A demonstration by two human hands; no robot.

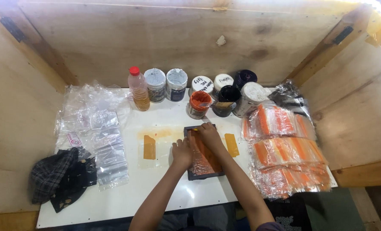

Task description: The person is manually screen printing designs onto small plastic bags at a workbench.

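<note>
Directly below the head camera, a white table (pixel 156 192) sits inside a plywood booth, and both bare hands meet on a small dark-framed printing screen (pixel 204 170) at the middle of the tabletop. The left hand (pixel 182 152) lies flat with fingers spread on the frame's nine o'clock edge, pressing down and clamped on nothing. The right hand (pixel 209 133) rests at the frame's twelve o'clock end with fingers curled together over something small; what it grips I cannot tell, since the fingers hide it. The mesh of the screen is smeared with orange ink.

At nine o'clock from the screen, just beside it, lies a clear plastic pouch (pixel 149 149) bearing an orange rectangle, and a faint orange stain marks the table above it. At three o'clock from the screen, touching the right forearm, lies a loose orange strip (pixel 232 144).

At twelve o'clock stands a row of containers against the back wall: a plastic bottle (pixel 138 90) with a red cap and amber liquid, several lidded paint jars (pixel 176 84), and an open jar of orange ink (pixel 198 104) nearest the right hand.

Further out at three o'clock lie piles of printed pouches (pixel 286 152) with orange bands. At nine o'clock is a heap of blank clear pouches (pixel 94 128), and at eight o'clock a dark checked cloth (pixel 55 175) rests at the table's edge.
</note>
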